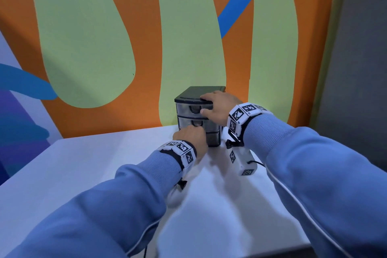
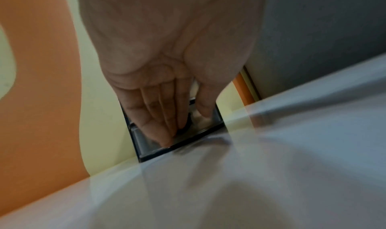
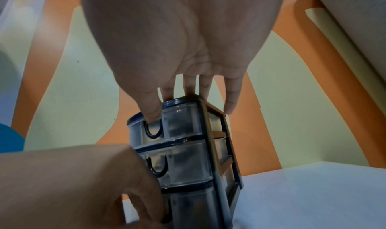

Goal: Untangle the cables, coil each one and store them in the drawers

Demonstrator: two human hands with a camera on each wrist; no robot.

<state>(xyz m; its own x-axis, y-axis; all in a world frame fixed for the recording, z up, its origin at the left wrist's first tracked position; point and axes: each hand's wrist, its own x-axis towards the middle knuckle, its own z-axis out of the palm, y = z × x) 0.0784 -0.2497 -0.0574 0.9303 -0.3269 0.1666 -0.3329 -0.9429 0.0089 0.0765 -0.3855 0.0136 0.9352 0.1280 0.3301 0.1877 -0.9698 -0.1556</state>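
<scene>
A small black drawer unit (image 1: 193, 92) with three translucent drawers stands at the back of the white table (image 1: 100, 163), against the wall. My right hand (image 1: 217, 107) lies on its top with the fingers spread flat, and in the right wrist view the thumb (image 3: 152, 115) presses the front of the top drawer (image 3: 181, 123). My left hand (image 1: 189, 135) is low at the front of the unit. Its straight fingers (image 2: 165, 133) touch the bottom drawer (image 3: 192, 207) beside its dark handle. All three drawers look pushed in. No cable is in view.
The painted orange and green wall (image 1: 146, 48) rises right behind the unit, and a grey panel (image 1: 356, 69) stands at the right. The table's front right edge (image 1: 310, 245) is near my right sleeve. A white wrist camera (image 1: 240, 161) hangs under my right wrist.
</scene>
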